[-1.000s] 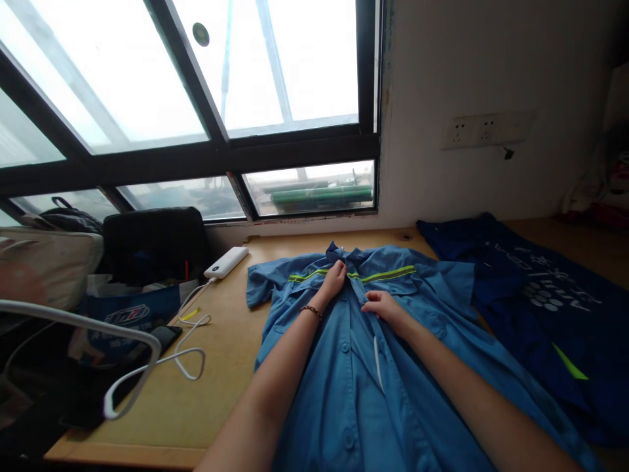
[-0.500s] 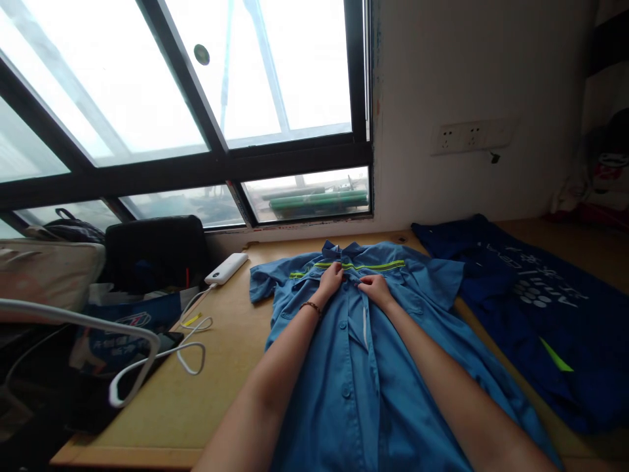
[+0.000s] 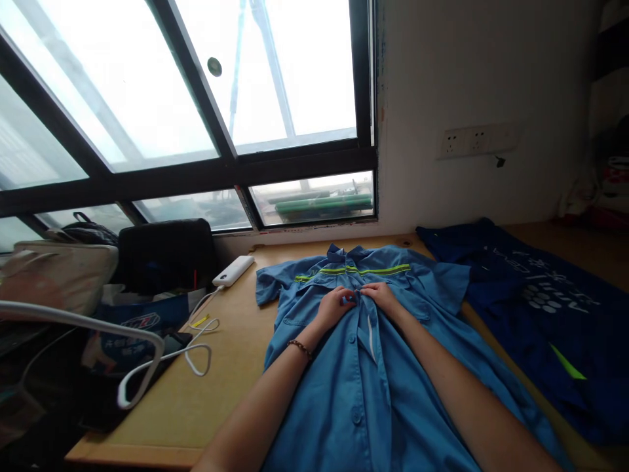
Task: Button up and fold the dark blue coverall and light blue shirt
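Note:
A blue short-sleeved shirt with a yellow-green chest stripe lies front up on the wooden table, its collar toward the window. Below the stripe, my left hand pinches the edge of the front opening. My right hand grips the opposite front edge, fingertips almost meeting those of the left. Nearer to me the front edges hang apart, with buttons showing down the left strip. Whatever lies between the fingertips is too small to make out.
A dark blue printed garment lies to the right. On the left are a white power bank with a cable, a black bag and a pale bag. A wall socket is at the back right.
My left hand has moved down the shirt front, from the stripe to below it, and come close to my right hand. The right hand still holds its edge. The view has shifted slightly.

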A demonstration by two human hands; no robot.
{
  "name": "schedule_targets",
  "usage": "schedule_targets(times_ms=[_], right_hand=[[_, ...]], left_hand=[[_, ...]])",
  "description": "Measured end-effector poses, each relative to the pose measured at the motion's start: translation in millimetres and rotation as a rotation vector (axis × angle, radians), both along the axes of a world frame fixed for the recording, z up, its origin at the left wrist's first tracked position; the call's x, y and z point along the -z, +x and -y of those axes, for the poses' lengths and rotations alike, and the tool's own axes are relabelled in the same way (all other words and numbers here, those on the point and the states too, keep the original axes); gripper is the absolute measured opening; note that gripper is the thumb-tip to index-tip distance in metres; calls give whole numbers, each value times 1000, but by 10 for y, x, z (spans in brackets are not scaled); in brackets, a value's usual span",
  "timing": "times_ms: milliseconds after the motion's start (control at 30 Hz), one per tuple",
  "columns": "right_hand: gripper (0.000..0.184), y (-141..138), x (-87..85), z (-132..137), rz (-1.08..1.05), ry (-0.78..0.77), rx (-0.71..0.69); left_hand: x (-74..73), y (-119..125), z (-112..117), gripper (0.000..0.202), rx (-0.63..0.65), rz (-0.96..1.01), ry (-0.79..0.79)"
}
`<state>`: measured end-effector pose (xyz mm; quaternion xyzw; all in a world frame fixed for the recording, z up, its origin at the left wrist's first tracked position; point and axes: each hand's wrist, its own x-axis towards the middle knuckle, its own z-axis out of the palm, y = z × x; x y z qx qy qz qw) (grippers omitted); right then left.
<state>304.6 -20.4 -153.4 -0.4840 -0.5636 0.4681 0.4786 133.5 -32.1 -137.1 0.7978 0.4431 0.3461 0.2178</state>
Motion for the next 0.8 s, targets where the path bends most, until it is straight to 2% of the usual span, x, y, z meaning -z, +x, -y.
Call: schedule_targets(times_ms=[133, 233, 333, 467, 533, 600, 700, 800], right_hand=[[29, 14, 18, 74, -34, -85, -62], [29, 84, -29, 146, -205, -112, -148], [33, 171, -129, 219, -424, -138, -220], [36, 187, -235, 299, -393, -208, -277], [35, 137, -231, 323, -370, -230, -349], [36, 66, -186, 330, -377, -241, -384], [35, -25, -81, 314, -351, -199, -300], [36, -63, -5, 299, -255, -142, -202]], left_hand=[[56, -35, -42, 7, 10, 54, -20], [80, -36, -49, 6, -3, 140, -45], [76, -7, -32, 14, -7, 314, -227], [46, 25, 2, 26, 85, 588, -587], [30, 24, 10, 29, 96, 637, -640], [17, 16, 14, 30, 86, 639, -621], [0, 2, 30, 28, 59, 658, -598], [-7, -3, 65, 28, 55, 730, -660]])
